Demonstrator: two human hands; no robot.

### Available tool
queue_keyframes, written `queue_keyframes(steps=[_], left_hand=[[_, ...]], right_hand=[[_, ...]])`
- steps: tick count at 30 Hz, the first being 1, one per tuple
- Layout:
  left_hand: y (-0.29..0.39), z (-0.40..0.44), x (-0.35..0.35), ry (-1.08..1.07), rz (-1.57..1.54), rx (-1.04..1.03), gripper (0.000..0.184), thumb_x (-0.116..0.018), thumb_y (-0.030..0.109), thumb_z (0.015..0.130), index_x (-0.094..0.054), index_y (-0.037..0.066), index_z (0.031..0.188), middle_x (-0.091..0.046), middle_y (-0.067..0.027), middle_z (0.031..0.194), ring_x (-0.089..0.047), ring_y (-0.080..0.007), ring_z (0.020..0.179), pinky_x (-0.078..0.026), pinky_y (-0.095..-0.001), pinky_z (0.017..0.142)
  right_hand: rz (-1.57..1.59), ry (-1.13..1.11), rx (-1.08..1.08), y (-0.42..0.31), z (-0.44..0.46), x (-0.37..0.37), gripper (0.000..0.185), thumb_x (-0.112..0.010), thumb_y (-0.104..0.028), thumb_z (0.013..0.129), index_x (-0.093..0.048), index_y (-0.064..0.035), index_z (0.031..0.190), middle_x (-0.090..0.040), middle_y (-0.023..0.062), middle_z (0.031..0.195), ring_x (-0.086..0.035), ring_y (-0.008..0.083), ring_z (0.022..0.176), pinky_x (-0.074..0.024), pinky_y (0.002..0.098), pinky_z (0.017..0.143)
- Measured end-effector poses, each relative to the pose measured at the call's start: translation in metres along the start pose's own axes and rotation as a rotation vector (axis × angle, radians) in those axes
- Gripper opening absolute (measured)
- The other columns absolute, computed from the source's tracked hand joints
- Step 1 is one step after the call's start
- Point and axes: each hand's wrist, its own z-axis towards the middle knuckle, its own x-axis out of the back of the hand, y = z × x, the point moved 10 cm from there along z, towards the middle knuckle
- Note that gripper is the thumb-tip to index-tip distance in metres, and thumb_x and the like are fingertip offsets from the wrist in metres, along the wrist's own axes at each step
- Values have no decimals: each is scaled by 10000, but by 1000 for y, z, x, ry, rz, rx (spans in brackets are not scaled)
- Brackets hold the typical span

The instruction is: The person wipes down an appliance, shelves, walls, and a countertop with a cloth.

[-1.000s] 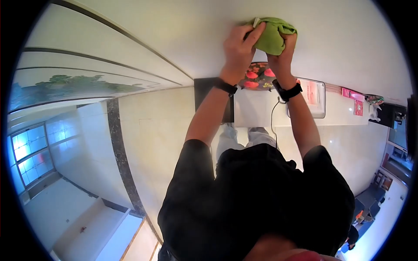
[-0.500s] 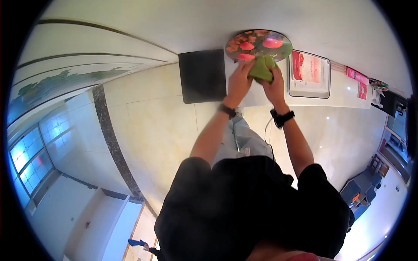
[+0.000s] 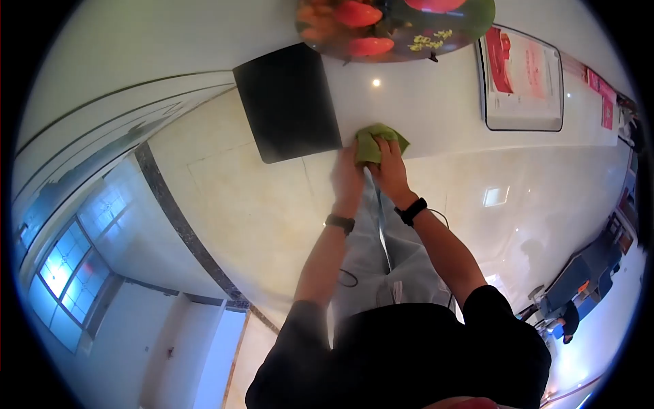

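A crumpled green cloth (image 3: 373, 142) is at the front edge of the white tabletop (image 3: 422, 102), close to my body. My right hand (image 3: 391, 170) grips it from above, fingers bent over its right part. My left hand (image 3: 349, 170), slightly blurred, is closed at the cloth's left side, its fingertips partly hidden. Farther back on the table stands an oval board (image 3: 409, 41) with a glossy print of red and yellow flowers. Small dark feet show under its lower edge.
Left of my hands is a black square panel (image 3: 286, 102). A framed sheet with red print (image 3: 524, 82) lies to the right on the table, with pink cards (image 3: 603, 95) beyond it. Another person (image 3: 569, 320) is far off at the lower right, near dark seats (image 3: 579, 273).
Both hands and the green cloth have come from the front of the oval board down to the table's near edge. The board now appears larger and higher in view.
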Motion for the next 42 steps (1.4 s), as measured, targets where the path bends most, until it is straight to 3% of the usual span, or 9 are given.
queue_keyframes(steps=[4, 7, 12, 19, 24, 31, 38, 42], left_hand=[[11, 33, 11, 71, 29, -39, 481, -620, 16, 779, -590, 134, 1244, -600, -119, 1061, -611, -341, 957, -525, -416, 779], [40, 67, 6, 156, 35, -128, 402, -637, 61, 763, -609, 80, 1163, -592, -134, 1069, -615, -352, 948, -526, -420, 781], [93, 92, -53, 98, 75, -180, 420, -647, 42, 773, -602, 93, 1187, -588, -135, 1065, -612, -360, 949, -528, -433, 775], [150, 48, -120, -101, -61, -208, 432, -653, -2, 777, -598, 86, 1197, -559, -121, 1026, -608, -346, 906, -523, -440, 737], [123, 17, -120, -161, -73, -191, 441, -671, 11, 784, -599, 91, 1213, -553, -94, 1038, -615, -329, 895, -526, -427, 737], [78, 11, -77, -186, -78, -179, 470, -699, 35, 771, -594, 109, 1223, -554, -88, 1043, -620, -333, 886, -526, -424, 729], [21, 26, -17, -260, -5, -239, 501, -712, 5, 748, -591, 107, 1223, -559, -97, 1035, -617, -337, 889, -520, -424, 730], [-45, 38, 43, -158, -85, -257, 468, -705, -18, 750, -601, 87, 1193, -575, -116, 1038, -612, -345, 916, -516, -415, 745]], right_hand=[[50, 30, 20, -1, 27, 1, 645, -708, -96, 769, -415, -50, 1342, -447, 229, 1260, -512, 455, 1094, -492, 466, 891], [38, 75, -74, 16, 57, 18, 628, -700, -119, 775, -426, -54, 1336, -444, 247, 1284, -509, 465, 1112, -486, 476, 893], [-26, 264, 75, 52, 75, 89, 567, -693, -181, 768, -457, -78, 1274, -504, 241, 1228, -556, 469, 1014, -510, 522, 785], [-64, 179, -68, 122, 29, 151, 524, -706, -182, 774, -481, -48, 1228, -533, 199, 1159, -558, 432, 1031, -495, 472, 829], [-59, 81, -167, 111, 1, 134, 516, -724, -161, 753, -491, -59, 1202, -543, 167, 1131, -570, 403, 1013, -512, 452, 797], [-47, 100, -85, 66, -2, 89, 549, -733, -140, 702, -498, -90, 1195, -546, 135, 1108, -582, 377, 966, -525, 440, 753], [-21, 178, -158, 20, -5, 19, 574, -746, -147, 709, -502, -93, 1225, -521, 140, 1135, -578, 374, 975, -529, 438, 748], [-59, 210, -75, -39, -1, -47, 615, -759, -115, 710, -505, -98, 1270, -511, 149, 1163, -571, 379, 1004, -530, 438, 769]])
